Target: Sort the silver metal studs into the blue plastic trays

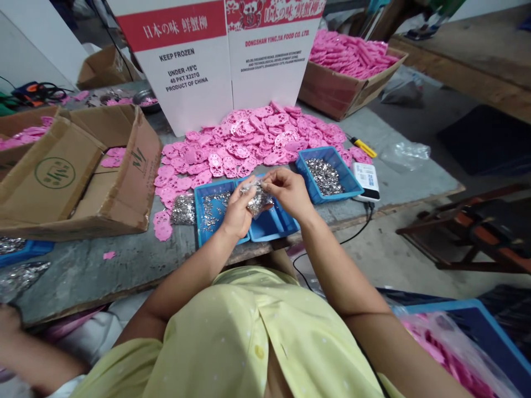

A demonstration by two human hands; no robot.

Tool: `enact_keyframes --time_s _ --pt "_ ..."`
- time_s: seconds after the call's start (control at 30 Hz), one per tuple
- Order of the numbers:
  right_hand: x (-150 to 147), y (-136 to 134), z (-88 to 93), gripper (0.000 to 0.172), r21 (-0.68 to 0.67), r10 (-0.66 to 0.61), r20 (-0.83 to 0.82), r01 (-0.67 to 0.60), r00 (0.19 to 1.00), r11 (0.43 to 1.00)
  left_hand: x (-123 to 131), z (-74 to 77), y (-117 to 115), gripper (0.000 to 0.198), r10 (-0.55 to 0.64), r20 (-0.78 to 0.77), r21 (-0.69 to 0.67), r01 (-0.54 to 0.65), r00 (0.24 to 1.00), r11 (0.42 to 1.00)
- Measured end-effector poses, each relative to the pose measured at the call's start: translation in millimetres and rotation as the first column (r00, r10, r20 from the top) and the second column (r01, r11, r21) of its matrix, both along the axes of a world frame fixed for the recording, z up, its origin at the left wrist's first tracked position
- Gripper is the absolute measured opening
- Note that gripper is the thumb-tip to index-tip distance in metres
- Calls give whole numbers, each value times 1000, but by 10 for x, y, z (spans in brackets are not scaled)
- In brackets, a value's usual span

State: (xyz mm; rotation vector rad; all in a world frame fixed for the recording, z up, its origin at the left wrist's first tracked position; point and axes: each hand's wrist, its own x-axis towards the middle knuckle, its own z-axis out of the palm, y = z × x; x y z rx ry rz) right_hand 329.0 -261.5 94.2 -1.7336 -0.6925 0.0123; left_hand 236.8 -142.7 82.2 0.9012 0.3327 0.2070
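A clear plastic bag [256,200] of small shiny metal pieces is held up between my hands. My left hand [239,213] is wrapped round its left side. At the bag's top edge, my right hand [290,190] pinches the plastic. Below them sit a blue tray [199,221] with scattered metal pieces and another blue tray [269,231] beside it. A second bag of metal pieces [183,209] lies left of the trays. On the right, a blue bin [352,188] holds a heap of the same pieces. Pink plastic pieces [249,138] are piled behind the trays.
A white printed carton [199,99] stands behind the pile. Cardboard boxes stand left [143,166] and right [332,91]. A yellow-handled tool [365,147] and a white device [366,179] with a cable lie right. Another person's arm [33,348] shows at lower left.
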Motion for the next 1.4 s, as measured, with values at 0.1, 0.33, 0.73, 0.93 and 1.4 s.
enact_keyframes --time_s 0.1,0.33,0.73,0.93,1.4 --pt "-11 -20 9 11 -80 3 68 2 998 997 23 -49 -3 48 66 3 47 -66 998 997" --pt "-55 2 -21 11 -191 -2 166 34 986 981 73 -143 -13 46 143 -21 120 -139 990 983" --pt "-74 88 -139 13 -150 -93 71 102 993 983 62 -127 42 46 63 -11 130 -61 998 990" --pt "-11 50 -94 13 -107 -18 -111 6 994 994 44 -65 39 48 8 -5 95 -8 1000 995" --pt "104 -48 -60 12 -193 39 32 -32 999 981 -7 -47 41 50 -50 -7 6 50 999 999"
